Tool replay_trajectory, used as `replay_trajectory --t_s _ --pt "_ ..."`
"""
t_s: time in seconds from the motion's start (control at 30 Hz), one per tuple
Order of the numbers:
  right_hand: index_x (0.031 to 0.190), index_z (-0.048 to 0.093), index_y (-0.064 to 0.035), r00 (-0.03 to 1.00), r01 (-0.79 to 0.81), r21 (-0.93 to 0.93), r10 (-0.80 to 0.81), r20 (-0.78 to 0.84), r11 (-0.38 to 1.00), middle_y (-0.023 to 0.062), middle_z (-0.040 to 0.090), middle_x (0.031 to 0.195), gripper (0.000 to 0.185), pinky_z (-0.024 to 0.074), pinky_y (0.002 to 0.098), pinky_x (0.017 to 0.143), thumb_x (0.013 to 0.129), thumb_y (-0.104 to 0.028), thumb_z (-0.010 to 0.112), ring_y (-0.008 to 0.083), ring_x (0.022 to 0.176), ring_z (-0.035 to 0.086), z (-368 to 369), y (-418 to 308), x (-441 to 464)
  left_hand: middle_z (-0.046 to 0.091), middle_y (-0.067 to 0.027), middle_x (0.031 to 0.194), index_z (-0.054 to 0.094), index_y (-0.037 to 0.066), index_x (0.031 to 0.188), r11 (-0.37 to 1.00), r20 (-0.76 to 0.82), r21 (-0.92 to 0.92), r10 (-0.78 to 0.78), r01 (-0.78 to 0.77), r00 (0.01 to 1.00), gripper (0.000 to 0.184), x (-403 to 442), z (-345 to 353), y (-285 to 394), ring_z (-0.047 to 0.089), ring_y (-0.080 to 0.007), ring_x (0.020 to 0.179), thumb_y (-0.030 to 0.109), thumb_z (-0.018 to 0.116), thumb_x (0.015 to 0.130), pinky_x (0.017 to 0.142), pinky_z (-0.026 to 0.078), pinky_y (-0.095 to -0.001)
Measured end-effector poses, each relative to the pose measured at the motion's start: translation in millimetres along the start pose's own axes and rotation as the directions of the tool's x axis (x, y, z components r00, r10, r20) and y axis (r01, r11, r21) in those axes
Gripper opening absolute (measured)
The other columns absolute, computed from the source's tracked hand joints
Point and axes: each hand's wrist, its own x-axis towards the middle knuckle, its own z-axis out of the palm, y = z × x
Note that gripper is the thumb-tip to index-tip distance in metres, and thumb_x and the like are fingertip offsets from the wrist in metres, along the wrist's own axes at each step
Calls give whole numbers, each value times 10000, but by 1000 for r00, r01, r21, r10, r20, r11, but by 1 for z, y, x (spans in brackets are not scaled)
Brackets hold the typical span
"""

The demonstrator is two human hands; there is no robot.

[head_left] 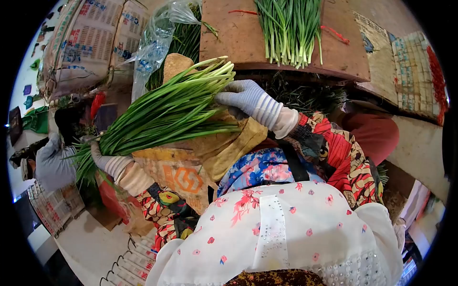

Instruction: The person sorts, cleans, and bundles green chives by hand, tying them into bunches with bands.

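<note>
Our left hand (110, 162) holds the green bunch (162, 112); our right hand (250, 99) touches it; we can't tell its grip. Let's squeeze softly.

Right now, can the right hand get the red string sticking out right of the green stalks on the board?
Probably yes: nothing covers that red string, and the board lies just beyond the right hand. It may need to leave the green bunch first.
</note>
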Motion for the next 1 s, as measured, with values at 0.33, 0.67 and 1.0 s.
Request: replay_trajectory --t_s 0.33,0.67,1.0 --pt "1119 595 10 960 64 -157 -18 280 986 188 658 869 331 508 317 599 825 -138 555 248 708 654 -82 -16 -89 624 -124 950 613 19 984 998 -54 -61 -9 6 998 257 -6 1 0 602 -275 840 220 568 830 774 511 -427" --pt "901 672 -106 960 11 -913 -258 -104 408 165 640 781 413 500 433 664 824 -490 540 342 739 629 7 -5 18 615 -135 950 613 25 988 996 -64 -27 80 -82 995 255 -20 13 5 599 -303 835 223 563 835 762 516 -438" --pt "899 673 -27 568 393 278 -469 676 877 76 640 740 151 472 272 549 851 -170 659 144 637 609 68 -65 -48 618 -149 954 598 20 993 993 -53 -122 -4 -3 999 263 -32 31 2 604 -304 855 224 551 833 771 518 -443"
